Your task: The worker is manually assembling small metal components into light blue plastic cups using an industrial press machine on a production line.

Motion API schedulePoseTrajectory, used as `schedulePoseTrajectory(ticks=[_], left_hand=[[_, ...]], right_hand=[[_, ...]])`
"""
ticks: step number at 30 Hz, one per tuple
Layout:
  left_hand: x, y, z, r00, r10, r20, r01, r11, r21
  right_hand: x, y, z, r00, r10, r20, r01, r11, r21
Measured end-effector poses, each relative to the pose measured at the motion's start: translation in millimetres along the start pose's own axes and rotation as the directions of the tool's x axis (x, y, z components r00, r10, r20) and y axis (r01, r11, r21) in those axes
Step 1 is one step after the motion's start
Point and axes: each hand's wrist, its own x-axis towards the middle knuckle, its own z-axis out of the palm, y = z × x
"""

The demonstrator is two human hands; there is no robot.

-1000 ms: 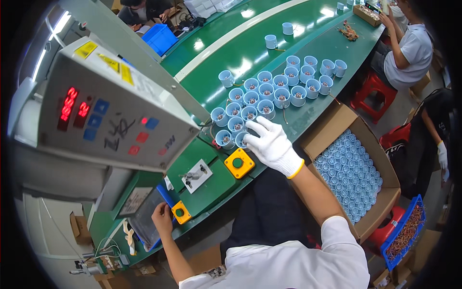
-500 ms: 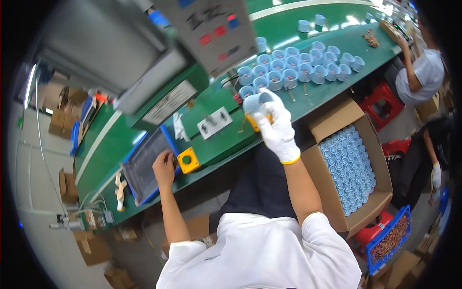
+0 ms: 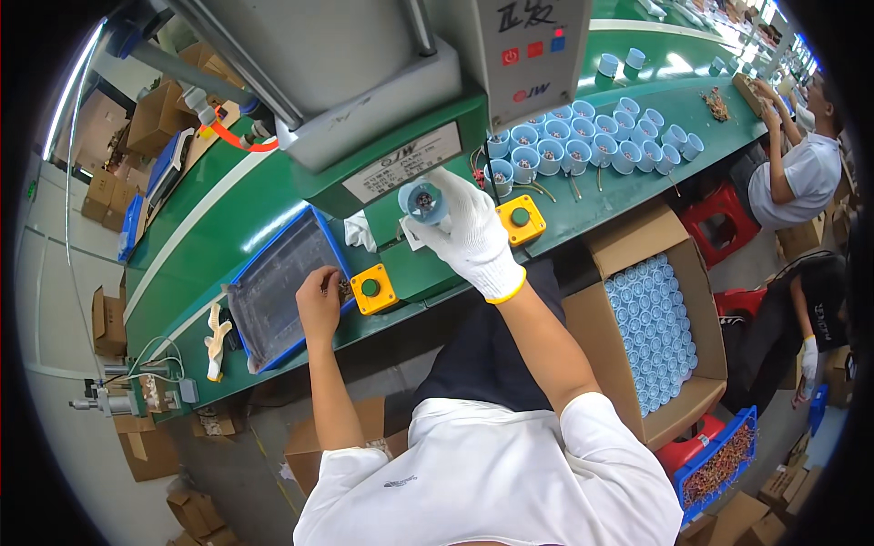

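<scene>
My right hand (image 3: 469, 232), in a white knitted glove, grips a light blue cup (image 3: 416, 206) whose open mouth shows small dark reddish parts inside. The cup is in front of the green head of a press (image 3: 396, 150), above the green worktop. My bare left hand (image 3: 319, 305) is closed over the near right edge of a blue-rimmed tray (image 3: 314, 217), beside a yellow box with a green button (image 3: 371, 288). Small brownish bits show at its fingertips, too small to name. My glove and the cup partly hide a pale metal plate on the worktop.
Rows of filled blue cups (image 3: 575, 155) stand right of the press. A second yellow button box (image 3: 521, 218) sits at the bench edge. An open carton (image 3: 592, 355) of blue cups is at my right. An empty glove (image 3: 217, 341) lies left of the tray. Co-workers are at far right.
My right hand has carried the cup leftward, from beside the cup rows to in front of the press. My left hand stays by the tray. The whole view has shifted a little.
</scene>
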Motion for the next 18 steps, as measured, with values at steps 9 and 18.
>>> schedulePoseTrajectory(ticks=[9, 18], left_hand=[[1.3, 19.1, -3.0, 0.975, 0.193, -0.111, -0.189, 0.981, 0.051], [-55.5, 61.4, 39.4, 0.898, 0.347, -0.27, -0.384, 0.918, -0.099]], right_hand=[[31.6, -22.5, -19.9, 0.966, 0.122, 0.229, -0.089, 0.985, -0.148], [-83.0, 92.4, -62.9, 0.955, -0.288, -0.071, 0.231, 0.871, -0.434]])
